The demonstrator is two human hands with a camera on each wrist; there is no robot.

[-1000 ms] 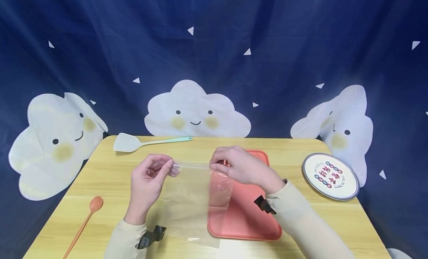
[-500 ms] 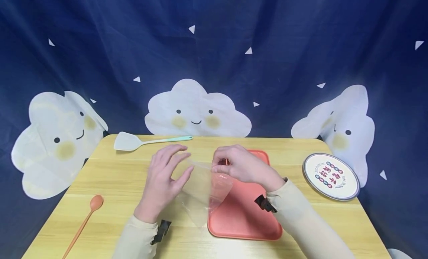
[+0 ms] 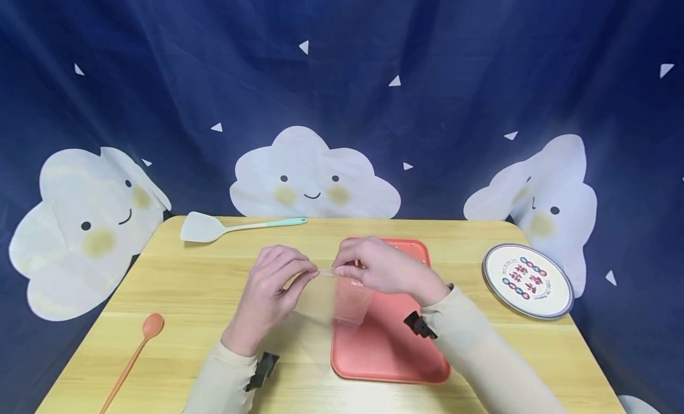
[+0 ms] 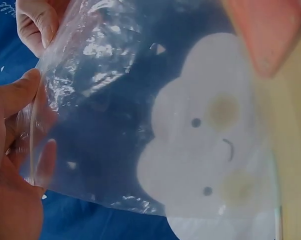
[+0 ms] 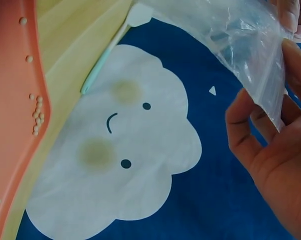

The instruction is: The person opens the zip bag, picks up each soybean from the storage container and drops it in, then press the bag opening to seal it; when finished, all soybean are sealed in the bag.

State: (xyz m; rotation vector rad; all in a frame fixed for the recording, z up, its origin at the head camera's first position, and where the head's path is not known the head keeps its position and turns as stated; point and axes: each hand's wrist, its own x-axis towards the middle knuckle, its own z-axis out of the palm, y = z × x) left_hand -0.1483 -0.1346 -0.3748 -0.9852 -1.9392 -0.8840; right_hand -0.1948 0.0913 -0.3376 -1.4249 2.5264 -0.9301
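A clear zip-lock bag [image 3: 351, 304] hangs from both hands over the left part of the coral tray [image 3: 395, 354]. With thumb and fingertips my left hand [image 3: 275, 292] pinches its top edge, close beside the other hand. My right hand [image 3: 382, 265] grips the same edge farther right, above the tray. In the left wrist view the bag [image 4: 110, 120] is crinkled and see-through, with the zip strip running along the thumb. The right wrist view shows a corner of it between the right fingers [image 5: 240, 117]. Small round beige pieces [image 5: 38, 116] lie along the tray's far edge.
A white spatula [image 3: 203, 228] with a mint handle lies at the table's back left. An orange spoon [image 3: 152, 326] is at the front left. The printed round plate [image 3: 529, 282] sits at the right edge. A dark blue cloud-patterned curtain [image 3: 342, 75] hangs behind the table.
My left hand let go of the bag's left end, moved right and pinches the top edge nearer the right hand. The right hand has kept its hold almost in place.
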